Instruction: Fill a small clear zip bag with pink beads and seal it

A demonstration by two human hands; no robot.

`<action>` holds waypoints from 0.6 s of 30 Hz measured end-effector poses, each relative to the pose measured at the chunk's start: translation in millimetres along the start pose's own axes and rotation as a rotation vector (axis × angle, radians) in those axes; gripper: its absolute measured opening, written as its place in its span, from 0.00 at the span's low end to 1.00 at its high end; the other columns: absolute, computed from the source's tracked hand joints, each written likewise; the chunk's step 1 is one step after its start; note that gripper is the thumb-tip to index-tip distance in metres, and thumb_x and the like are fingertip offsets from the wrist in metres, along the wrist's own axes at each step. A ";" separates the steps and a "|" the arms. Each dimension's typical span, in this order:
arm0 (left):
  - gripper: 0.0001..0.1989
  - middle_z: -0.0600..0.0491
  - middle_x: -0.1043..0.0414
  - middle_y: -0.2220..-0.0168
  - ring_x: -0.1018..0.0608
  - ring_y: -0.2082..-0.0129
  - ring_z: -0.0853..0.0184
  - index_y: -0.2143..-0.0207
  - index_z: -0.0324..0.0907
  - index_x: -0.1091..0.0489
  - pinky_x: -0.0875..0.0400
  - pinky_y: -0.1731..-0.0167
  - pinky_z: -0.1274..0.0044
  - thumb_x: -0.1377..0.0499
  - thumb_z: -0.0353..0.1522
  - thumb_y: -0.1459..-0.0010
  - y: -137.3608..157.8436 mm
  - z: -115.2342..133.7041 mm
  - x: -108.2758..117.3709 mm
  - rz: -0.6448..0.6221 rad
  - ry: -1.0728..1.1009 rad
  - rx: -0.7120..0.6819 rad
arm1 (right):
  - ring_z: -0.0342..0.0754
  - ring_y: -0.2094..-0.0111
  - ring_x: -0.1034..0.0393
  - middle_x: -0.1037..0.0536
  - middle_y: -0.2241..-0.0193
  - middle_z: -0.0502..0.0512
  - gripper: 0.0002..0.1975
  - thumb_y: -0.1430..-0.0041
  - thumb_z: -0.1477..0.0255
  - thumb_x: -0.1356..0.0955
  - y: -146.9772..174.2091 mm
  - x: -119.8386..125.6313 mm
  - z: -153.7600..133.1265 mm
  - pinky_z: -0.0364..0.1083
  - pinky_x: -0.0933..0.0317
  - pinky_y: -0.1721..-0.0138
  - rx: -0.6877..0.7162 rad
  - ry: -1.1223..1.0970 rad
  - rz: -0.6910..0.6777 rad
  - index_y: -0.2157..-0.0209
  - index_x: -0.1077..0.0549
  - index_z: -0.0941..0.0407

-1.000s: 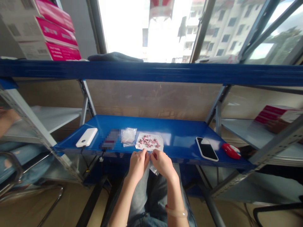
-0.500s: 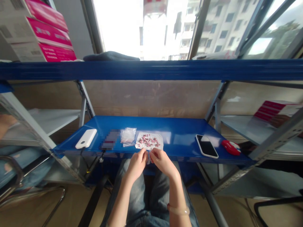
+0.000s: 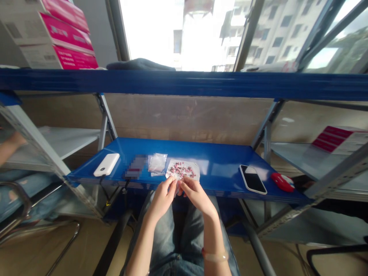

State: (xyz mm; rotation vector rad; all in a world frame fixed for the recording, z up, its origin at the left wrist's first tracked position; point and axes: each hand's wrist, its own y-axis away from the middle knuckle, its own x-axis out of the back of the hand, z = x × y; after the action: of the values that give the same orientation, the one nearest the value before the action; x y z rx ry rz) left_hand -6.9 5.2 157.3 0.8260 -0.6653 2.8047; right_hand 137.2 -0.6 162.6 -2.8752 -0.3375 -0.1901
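My left hand (image 3: 165, 193) and my right hand (image 3: 193, 191) meet at the front edge of the blue table, both with fingers pinched. Between the fingertips is a small clear plastic bag (image 3: 177, 187), mostly covered by the fingers. Just beyond the hands lies a white sheet or shallow tray (image 3: 196, 168), with many small red, pink and dark bead-like pieces (image 3: 181, 169) scattered over it. To its left is a stack of clear plastic bags (image 3: 157, 164).
A white power bank (image 3: 107, 165) with a cable lies at the left of the blue table (image 3: 220, 161). At the right are a phone (image 3: 253, 179) and a red object (image 3: 283, 182). A blue shelf beam (image 3: 184, 82) crosses above. Another person's arm (image 3: 13, 142) shows at far left.
My hands stay together over the front edge, and the fingertips have shifted slightly, with the thumbs drawn closer over the bag. The whole view has moved a little.
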 end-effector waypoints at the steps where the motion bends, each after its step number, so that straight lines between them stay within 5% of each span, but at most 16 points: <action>1: 0.14 0.54 0.31 0.77 0.28 0.75 0.67 0.71 0.43 0.36 0.39 0.74 0.78 0.55 0.36 0.36 0.2 -0.2 0.8 0.022 -0.096 -0.027 | 0.42 0.75 0.40 0.33 0.78 0.48 0.15 0.39 0.63 0.39 -0.3 -1.5 0.6 0.42 0.45 0.72 0.015 0.054 0.027 0.75 0.36 0.56; 6: 0.11 0.54 0.31 0.79 0.28 0.78 0.66 0.73 0.42 0.36 0.44 0.75 0.77 0.52 0.30 0.38 0.0 -2.3 2.2 0.185 -0.482 -0.087 | 0.41 0.76 0.43 0.36 0.80 0.46 0.12 0.42 0.68 0.38 -0.3 -8.0 2.1 0.41 0.49 0.74 0.020 0.278 0.119 0.78 0.39 0.56; 18: 0.11 0.54 0.30 0.76 0.28 0.75 0.68 0.74 0.42 0.35 0.41 0.72 0.78 0.51 0.30 0.39 -2.8 0.5 -3.4 0.230 -0.341 -0.088 | 0.45 0.70 0.33 0.29 0.68 0.50 0.03 0.47 0.70 0.35 -4.0 -19.0 -3.9 0.43 0.42 0.69 0.022 0.509 0.467 0.71 0.30 0.54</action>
State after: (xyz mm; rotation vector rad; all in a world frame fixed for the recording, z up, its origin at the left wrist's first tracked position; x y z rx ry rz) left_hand -3.1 7.4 156.9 1.3021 -0.9845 2.8285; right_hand 117.5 -1.8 164.3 -2.6597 0.4143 -0.7917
